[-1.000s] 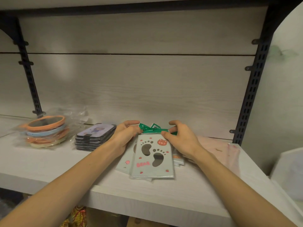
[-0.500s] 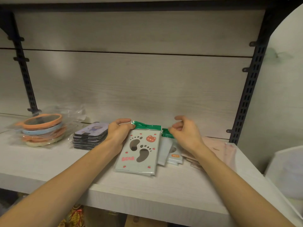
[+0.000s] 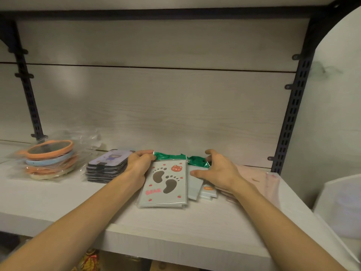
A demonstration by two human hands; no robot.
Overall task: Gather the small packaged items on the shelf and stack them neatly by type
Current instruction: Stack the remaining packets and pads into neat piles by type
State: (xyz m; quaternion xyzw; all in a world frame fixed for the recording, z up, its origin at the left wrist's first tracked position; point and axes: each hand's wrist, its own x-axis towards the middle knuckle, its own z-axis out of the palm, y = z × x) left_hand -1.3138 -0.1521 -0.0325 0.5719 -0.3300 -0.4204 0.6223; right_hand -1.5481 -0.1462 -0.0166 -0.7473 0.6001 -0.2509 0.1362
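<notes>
The right hand is now coming down, fingers spread, onto the loose packets; the left hand is holding the footprint stack on the shelf, so gathering is continuing.

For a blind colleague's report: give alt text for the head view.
A left hand grips the top corner of a footprint-print packet stack on a shelf, while the right hand reaches over smaller green-topped packets beside it.
</notes>
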